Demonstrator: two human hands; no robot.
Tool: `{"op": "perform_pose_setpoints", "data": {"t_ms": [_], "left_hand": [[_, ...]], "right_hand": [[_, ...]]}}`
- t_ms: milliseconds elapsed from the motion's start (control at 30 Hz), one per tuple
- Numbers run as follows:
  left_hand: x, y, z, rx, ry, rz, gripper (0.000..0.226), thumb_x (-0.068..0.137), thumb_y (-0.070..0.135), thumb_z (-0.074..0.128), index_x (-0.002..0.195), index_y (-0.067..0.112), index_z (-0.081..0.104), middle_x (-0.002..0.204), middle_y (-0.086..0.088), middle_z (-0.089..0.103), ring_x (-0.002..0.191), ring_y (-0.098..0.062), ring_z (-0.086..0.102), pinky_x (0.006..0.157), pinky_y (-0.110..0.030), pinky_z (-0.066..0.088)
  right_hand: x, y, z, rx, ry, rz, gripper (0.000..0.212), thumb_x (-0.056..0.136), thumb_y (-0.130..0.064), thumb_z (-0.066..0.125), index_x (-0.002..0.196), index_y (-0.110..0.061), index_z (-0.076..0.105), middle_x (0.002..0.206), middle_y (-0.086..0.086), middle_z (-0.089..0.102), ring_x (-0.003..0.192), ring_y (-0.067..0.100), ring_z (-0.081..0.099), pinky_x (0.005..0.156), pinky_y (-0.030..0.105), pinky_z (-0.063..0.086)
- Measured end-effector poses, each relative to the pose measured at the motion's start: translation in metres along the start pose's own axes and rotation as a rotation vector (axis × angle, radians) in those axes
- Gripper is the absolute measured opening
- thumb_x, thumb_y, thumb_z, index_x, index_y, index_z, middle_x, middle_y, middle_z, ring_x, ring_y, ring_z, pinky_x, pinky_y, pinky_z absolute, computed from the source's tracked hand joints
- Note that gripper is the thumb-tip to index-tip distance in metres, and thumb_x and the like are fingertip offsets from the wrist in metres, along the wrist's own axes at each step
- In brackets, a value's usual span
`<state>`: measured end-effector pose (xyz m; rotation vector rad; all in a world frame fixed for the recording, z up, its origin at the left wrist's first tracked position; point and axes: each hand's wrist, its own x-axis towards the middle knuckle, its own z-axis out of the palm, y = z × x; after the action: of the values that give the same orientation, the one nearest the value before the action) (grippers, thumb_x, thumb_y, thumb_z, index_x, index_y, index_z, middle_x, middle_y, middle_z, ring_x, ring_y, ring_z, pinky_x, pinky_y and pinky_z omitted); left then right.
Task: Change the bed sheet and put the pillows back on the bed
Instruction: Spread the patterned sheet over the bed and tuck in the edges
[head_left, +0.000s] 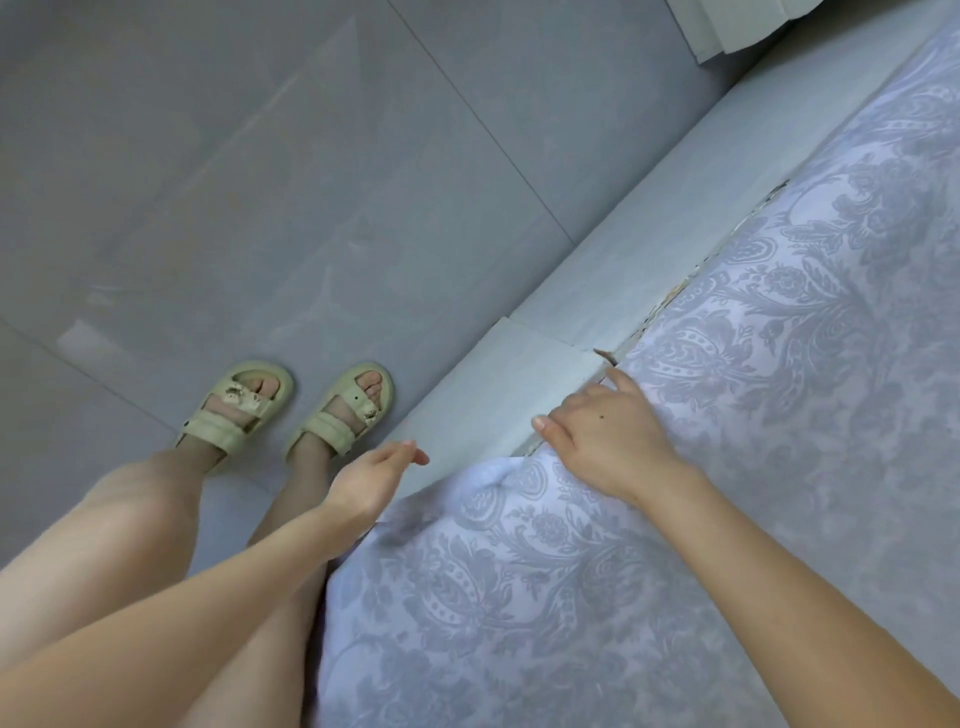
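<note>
A single view, riding on the person's head and tipped steeply down, almost straight at the floor (260, 182). It's a wide lens, so the tile joints splay outward. At far left it takes in the person's legs (130, 545) and sandals (340, 415). The bed frame (649, 249) cuts a diagonal from lower centre to top right, with the bed sheet (779, 389) filling the right side. Both forearms enter from the bottom edge, close to the lens. The left hand (371, 480) and right hand (608, 441) sit near mid-frame, at arm's reach.
</note>
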<state>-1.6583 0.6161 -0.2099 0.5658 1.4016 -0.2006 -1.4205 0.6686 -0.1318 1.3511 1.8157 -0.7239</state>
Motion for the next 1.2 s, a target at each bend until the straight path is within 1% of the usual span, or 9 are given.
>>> {"op": "perform_pose_setpoints", "data": {"t_ms": [133, 200, 300, 367, 433, 500, 633, 967, 1200], "left_hand": [[0.008, -0.032, -0.01, 0.027, -0.239, -0.063, 0.034, 0.089, 0.007, 0.049, 0.062, 0.019, 0.065, 0.084, 0.003, 0.063, 0.085, -0.013, 0.056, 0.079, -0.023, 0.039], [0.014, -0.05, -0.014, 0.111, -0.278, -0.124, 0.033, 0.079, 0.013, 0.052, 0.049, 0.023, 0.062, 0.076, 0.006, 0.06, 0.083, -0.015, 0.054, 0.078, -0.02, 0.038], [0.016, -0.075, -0.026, 0.059, -0.245, -0.207, 0.022, 0.082, 0.012, 0.056, 0.061, 0.016, 0.053, 0.072, 0.003, 0.05, 0.082, -0.018, 0.046, 0.064, -0.02, 0.032], [0.013, -0.088, -0.035, -0.008, -0.236, -0.244, 0.021, 0.09, 0.011, 0.051, 0.07, 0.015, 0.046, 0.074, 0.001, 0.046, 0.077, -0.017, 0.041, 0.064, -0.026, 0.028], [0.008, -0.097, -0.042, -0.061, -0.237, -0.251, 0.019, 0.092, 0.014, 0.048, 0.074, 0.017, 0.042, 0.075, 0.001, 0.043, 0.075, -0.016, 0.038, 0.065, -0.027, 0.027], [0.004, -0.105, -0.045, -0.065, -0.258, -0.229, 0.018, 0.088, 0.022, 0.053, 0.072, 0.019, 0.043, 0.075, 0.002, 0.043, 0.077, -0.016, 0.038, 0.068, -0.027, 0.027], [-0.011, -0.117, -0.044, -0.119, -0.312, -0.168, 0.02, 0.07, 0.037, 0.054, 0.074, 0.017, 0.054, 0.078, 0.001, 0.051, 0.078, -0.015, 0.045, 0.075, -0.027, 0.031], [-0.051, -0.136, -0.038, -0.269, -0.27, -0.068, 0.033, 0.097, 0.033, 0.039, 0.091, 0.009, 0.062, 0.086, -0.001, 0.058, 0.084, -0.016, 0.051, 0.085, -0.027, 0.041], [-0.074, -0.132, -0.029, -0.221, -0.455, -0.01, 0.047, 0.104, 0.036, 0.024, 0.112, 0.017, 0.066, 0.108, 0.007, 0.069, 0.096, -0.001, 0.063, 0.075, -0.006, 0.044]], "right_hand": [[-0.003, -0.043, 0.013, 0.039, -0.106, -0.007, 0.078, 0.09, -0.048, -0.004, 0.086, -0.021, 0.068, 0.09, -0.002, 0.067, 0.099, 0.02, 0.055, 0.103, 0.037, 0.024], [0.005, -0.057, 0.016, 0.048, -0.205, -0.013, 0.063, 0.1, -0.045, 0.009, 0.075, -0.019, 0.06, 0.077, -0.001, 0.058, 0.093, 0.02, 0.055, 0.103, 0.036, 0.025], [0.018, -0.074, 0.015, 0.089, -0.345, -0.007, 0.055, 0.102, -0.044, 0.012, 0.062, -0.019, 0.04, 0.073, -0.003, 0.053, 0.084, 0.021, 0.051, 0.107, 0.037, 0.025], [0.025, -0.08, 0.015, 0.09, -0.456, 0.011, 0.056, 0.102, -0.046, 0.01, 0.07, -0.017, 0.045, 0.091, 0.0, 0.061, 0.096, 0.022, 0.053, 0.107, 0.037, 0.026], [0.029, -0.087, 0.017, 0.079, -0.579, 0.041, 0.061, 0.101, -0.05, 0.01, 0.101, -0.015, 0.061, 0.12, 0.007, 0.061, 0.117, 0.025, 0.051, 0.104, 0.036, 0.028], [0.027, -0.099, 0.022, 0.067, -0.679, 0.055, 0.067, 0.1, -0.054, 0.009, 0.122, -0.014, 0.058, 0.135, 0.008, 0.054, 0.127, 0.027, 0.045, 0.104, 0.035, 0.028], [0.024, -0.124, 0.03, 0.087, -0.762, 0.078, 0.071, 0.098, -0.058, 0.006, 0.126, -0.016, 0.056, 0.134, 0.006, 0.056, 0.125, 0.025, 0.048, 0.097, 0.033, 0.033], [0.005, -0.187, 0.049, 0.058, -0.818, 0.082, 0.074, 0.096, -0.062, 0.005, 0.144, -0.019, 0.039, 0.153, 0.008, 0.032, 0.143, 0.028, 0.024, 0.114, 0.04, 0.017], [0.003, -0.185, 0.048, 0.253, -0.874, 0.159, 0.073, 0.097, -0.061, 0.005, 0.146, -0.017, 0.036, 0.155, 0.008, 0.029, 0.143, 0.026, 0.024, 0.114, 0.04, 0.018]]}}
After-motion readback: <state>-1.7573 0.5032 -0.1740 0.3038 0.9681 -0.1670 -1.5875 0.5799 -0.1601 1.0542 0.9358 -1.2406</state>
